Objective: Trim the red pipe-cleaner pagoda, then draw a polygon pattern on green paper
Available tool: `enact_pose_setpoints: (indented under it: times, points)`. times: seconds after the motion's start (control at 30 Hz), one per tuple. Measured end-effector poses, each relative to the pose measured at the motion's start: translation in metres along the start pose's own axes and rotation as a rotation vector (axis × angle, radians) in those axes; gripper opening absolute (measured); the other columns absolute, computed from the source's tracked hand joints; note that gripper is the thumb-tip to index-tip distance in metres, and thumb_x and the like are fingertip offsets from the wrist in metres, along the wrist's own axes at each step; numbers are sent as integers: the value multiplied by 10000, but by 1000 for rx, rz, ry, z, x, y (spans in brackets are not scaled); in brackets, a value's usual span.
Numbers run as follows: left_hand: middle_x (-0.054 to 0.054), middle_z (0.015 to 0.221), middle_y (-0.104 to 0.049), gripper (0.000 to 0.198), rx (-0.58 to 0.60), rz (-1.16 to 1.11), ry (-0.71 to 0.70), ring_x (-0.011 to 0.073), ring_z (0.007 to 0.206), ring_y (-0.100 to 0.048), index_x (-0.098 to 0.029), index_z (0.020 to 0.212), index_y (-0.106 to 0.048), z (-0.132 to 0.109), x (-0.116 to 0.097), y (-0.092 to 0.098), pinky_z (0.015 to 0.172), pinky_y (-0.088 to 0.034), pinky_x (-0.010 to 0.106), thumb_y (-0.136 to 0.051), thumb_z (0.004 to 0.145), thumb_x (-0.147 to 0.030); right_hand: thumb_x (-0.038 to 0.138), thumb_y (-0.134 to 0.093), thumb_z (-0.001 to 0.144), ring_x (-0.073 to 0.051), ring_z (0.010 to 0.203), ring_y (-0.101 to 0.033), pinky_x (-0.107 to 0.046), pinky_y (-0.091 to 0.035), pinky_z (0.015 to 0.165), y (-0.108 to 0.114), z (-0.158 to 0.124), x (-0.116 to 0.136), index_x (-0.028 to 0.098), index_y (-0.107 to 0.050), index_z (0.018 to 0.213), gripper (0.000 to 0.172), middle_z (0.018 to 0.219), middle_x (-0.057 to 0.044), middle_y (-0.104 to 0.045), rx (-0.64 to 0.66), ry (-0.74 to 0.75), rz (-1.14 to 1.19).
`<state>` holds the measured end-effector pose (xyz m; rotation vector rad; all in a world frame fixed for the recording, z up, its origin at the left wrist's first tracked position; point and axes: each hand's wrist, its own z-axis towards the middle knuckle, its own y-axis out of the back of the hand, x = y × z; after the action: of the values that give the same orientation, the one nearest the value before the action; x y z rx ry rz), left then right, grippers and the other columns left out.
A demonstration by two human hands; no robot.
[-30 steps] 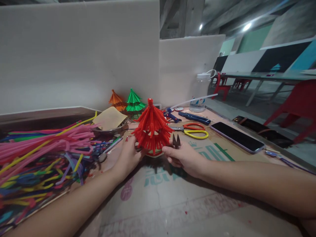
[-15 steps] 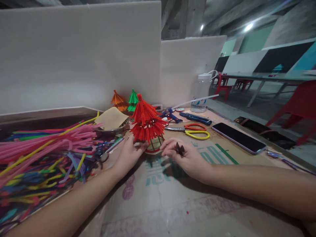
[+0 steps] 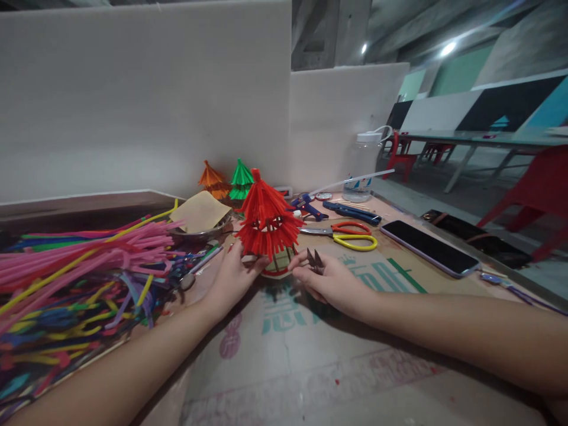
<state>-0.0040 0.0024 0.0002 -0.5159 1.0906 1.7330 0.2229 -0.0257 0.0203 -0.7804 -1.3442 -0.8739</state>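
A red two-tiered pavilion (image 3: 268, 222) made of pipe cleaners stands upright on the cardboard-covered table, its round base and thin posts showing under the lower roof. My left hand (image 3: 237, 275) is closed around its lower left side, fingers partly hidden beneath the roof fringe. Two dark pointed blades, seemingly of small snips (image 3: 315, 258), stick up out of my right hand (image 3: 335, 278); their handles are hidden in the palm. The thumb and forefinger of that hand are at the right edge of the base, and I cannot tell if they touch it.
Bundles of colored pipe cleaners (image 3: 89, 260) cover the left side. Orange-and-yellow-handled scissors (image 3: 355, 241), a utility knife (image 3: 352, 213), a glue gun (image 3: 308, 205), a phone (image 3: 429, 247) and a water bottle (image 3: 359, 168) lie or stand right. Orange (image 3: 213, 180) and green (image 3: 241, 179) roofed models stand behind.
The red pavilion has shifted and turned slightly to the right. My right hand has rotated, so the dark blades now lean more to the left.
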Motion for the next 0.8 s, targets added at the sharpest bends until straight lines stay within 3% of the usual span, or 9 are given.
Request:
enact_pose_setpoints:
  times: [0.2, 0.27, 0.37, 0.5, 0.7, 0.8]
  points:
    - [116, 1165, -733, 415, -19, 25, -45, 281, 1083, -717, -195, 1139, -591, -1, -1, -3, 847, -623, 384, -706, 899, -513, 595, -820, 782, -68, 364, -269, -216, -166, 381, -1, -2, 0, 166, -589, 1224, 658, 421, 157, -398, 46, -86, 152]
    - [101, 1122, -732, 396, -30, 48, -55, 269, 1047, -719, -194, 1122, -603, -1, -2, -4, 828, -621, 376, -729, 891, -490, 642, -848, 727, -63, 364, -252, -213, -166, 375, -4, -2, -1, 168, -601, 1191, 708, 422, 153, -406, 70, -127, 227]
    - [75, 1066, -718, 348, -37, 79, -67, 240, 977, -710, -180, 1068, -624, -2, -2, -6, 810, -613, 376, -773, 879, -431, 702, -857, 667, -53, 366, -238, -210, -180, 358, -9, -3, 0, 177, -623, 1014, 672, 433, 139, -415, 106, -164, 275]
    - [43, 1013, -691, 277, -25, 86, -75, 196, 886, -688, -159, 1056, -643, -4, 1, -9, 783, -604, 374, -756, 927, -376, 705, -831, 702, -53, 368, -242, -204, -192, 355, -12, -5, 2, 186, -645, 934, 599, 440, 133, -405, 131, -162, 296]
    - [73, 1074, -694, 360, -44, 59, -62, 220, 950, -697, -164, 1092, -623, -1, 4, -9, 763, -610, 361, -741, 922, -460, 612, -838, 770, -55, 381, -315, -214, -197, 373, -12, -8, 0, 170, -668, 834, 477, 471, 105, -442, 122, -104, 165]
    - [86, 1058, -707, 429, -48, 52, -48, 232, 943, -705, -180, 1083, -606, 1, 2, -7, 751, -609, 344, -725, 896, -546, 553, -786, 863, -71, 485, -420, -220, -304, 441, -10, -9, 2, 185, -637, 800, 402, 615, 56, -531, 67, 20, 51]
